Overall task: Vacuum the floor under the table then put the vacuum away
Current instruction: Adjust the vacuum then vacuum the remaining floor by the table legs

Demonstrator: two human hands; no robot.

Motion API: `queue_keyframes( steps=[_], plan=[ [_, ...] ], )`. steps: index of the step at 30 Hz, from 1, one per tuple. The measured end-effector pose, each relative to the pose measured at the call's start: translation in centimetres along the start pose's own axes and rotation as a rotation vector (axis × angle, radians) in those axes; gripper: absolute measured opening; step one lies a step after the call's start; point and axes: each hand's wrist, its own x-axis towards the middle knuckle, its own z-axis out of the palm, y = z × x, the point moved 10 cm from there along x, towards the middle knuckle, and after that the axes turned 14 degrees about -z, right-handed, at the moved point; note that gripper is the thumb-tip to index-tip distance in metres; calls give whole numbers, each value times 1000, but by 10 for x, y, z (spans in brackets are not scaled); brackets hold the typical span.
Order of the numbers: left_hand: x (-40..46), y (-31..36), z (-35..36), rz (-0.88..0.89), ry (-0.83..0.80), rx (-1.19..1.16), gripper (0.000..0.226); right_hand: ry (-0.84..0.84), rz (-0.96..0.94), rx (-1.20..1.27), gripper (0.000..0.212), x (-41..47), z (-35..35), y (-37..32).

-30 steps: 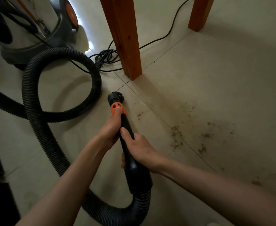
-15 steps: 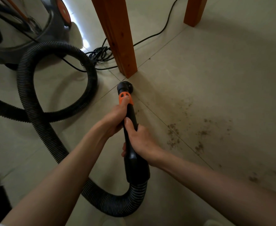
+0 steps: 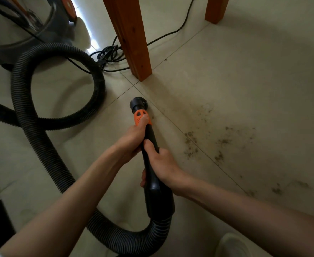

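A black vacuum handle [image 3: 156, 184] with an orange collar [image 3: 141, 117] points down at the tiled floor, its round nozzle [image 3: 138, 103] close to the tile joint in front of a wooden table leg [image 3: 132, 39]. My left hand [image 3: 132, 140] grips the handle just behind the orange collar. My right hand [image 3: 161, 164] grips the handle lower down. A black ribbed hose [image 3: 41, 138] runs from the handle in a loop to the steel vacuum canister [image 3: 22, 30] at the upper left. Brown dirt [image 3: 191, 143] lies scattered on the floor right of the nozzle.
A second wooden table leg [image 3: 216, 8] stands at the upper right. A black power cord [image 3: 108, 54] lies bundled behind the near leg and trails off between the legs. A pale shoe tip [image 3: 232, 245] shows at the bottom edge. A dark object edges the left side.
The nozzle moved forward toward the table leg, then pulled back a little toward me. Both hands kept their grip on the handle.
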Motion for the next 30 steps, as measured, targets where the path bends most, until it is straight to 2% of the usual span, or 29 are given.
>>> queue_keyframes(
  steps=[5, 11, 14, 20, 30],
  plan=[
    [-1, -2, 10, -1, -53, -22, 34, 34, -12, -33, 47, -6, -9, -1],
    [5, 22, 21, 17, -36, 20, 32, 75, -5, -25, 58, 7, -25, -11],
    [8, 37, 18, 41, 18, 68, 33, 84, -4, 32, 54, 18, -25, -18],
    [8, 56, 22, 60, 27, 154, 32, 106, -7, 133, 41, 27, -27, -24],
    [12, 63, 78, 101, -138, 210, 35, 273, -61, 70, 50, 16, -77, -21]
  ],
)
